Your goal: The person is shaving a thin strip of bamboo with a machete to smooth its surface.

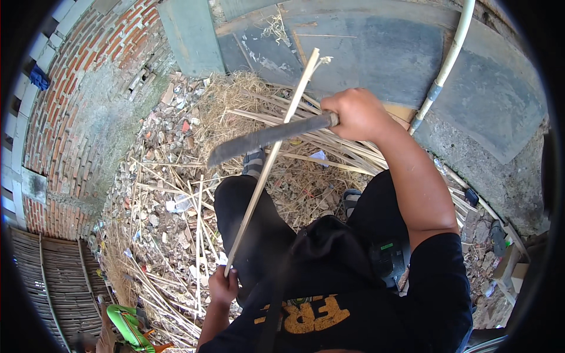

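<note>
My right hand point(357, 115) is wrapped round the handle of a machete point(265, 137), whose broad dark blade points to the left. The blade lies across a long pale bamboo strip point(259, 188); whether it touches the strip I cannot tell. Down at the lower left, my left hand point(223, 286) grips the near end of that strip. The strip slants up and away past my left knee, and its far end is frayed, with a curled sliver point(323, 60) hanging off it. Most of the machete's handle is hidden in my fist.
Split bamboo strips point(335, 150) lie piled beyond my feet, beside a heap of dry shavings point(226, 106). More strips point(200, 235) litter the rubble at left. A brick wall point(88, 117) stands left, grey panels point(376, 53) ahead, a pipe point(447, 65) at right. Someone in green point(126, 326) is at lower left.
</note>
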The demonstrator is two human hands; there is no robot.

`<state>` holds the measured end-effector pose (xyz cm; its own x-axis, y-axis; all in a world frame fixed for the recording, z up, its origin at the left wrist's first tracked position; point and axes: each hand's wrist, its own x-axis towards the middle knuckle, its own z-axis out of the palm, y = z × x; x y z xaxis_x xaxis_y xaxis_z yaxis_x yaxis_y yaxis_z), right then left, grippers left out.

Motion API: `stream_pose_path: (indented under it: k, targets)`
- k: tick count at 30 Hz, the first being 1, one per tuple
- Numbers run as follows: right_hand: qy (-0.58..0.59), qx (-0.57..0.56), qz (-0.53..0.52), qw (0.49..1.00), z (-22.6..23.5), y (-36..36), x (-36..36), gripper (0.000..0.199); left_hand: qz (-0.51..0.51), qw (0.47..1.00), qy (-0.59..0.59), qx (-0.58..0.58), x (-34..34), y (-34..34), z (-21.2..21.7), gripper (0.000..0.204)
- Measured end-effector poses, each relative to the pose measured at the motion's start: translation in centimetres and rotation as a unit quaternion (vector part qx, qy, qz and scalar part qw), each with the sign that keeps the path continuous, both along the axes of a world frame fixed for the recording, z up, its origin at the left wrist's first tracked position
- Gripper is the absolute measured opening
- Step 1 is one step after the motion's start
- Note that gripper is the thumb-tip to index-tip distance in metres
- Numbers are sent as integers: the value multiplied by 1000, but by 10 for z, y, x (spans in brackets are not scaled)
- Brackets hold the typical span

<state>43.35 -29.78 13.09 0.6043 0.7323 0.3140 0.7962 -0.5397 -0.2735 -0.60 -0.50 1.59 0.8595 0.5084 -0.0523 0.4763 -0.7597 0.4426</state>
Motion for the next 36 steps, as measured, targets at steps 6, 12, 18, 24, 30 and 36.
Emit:
stream_pose_path:
  k: [6, 12, 18, 24, 30, 36]
  targets:
    - [165, 109, -175, 964, -16, -26, 47, 27, -13, 999, -32, 34, 2, 5, -6, 20]
    - [109, 139, -151, 973, -11, -25, 32, 18, -13, 999, -27, 12, 2, 5, -7, 20]
    - [37, 14, -41, 998, 7, -16, 10, 31, -19, 998, -49, 19, -3, 1, -6, 19]
    - [135, 127, -169, 968, -23, -35, 59, 31, -9, 998, -68, -14, -6, 11, -13, 18]
    - [133, 149, -200, 959, -23, -40, 54, 33, 3, 996, -14, -84, -4, 16, -3, 25]
    - [113, 153, -242, 951, -10, -41, 47, 30, -13, 996, -27, -89, -1, 13, 1, 25]
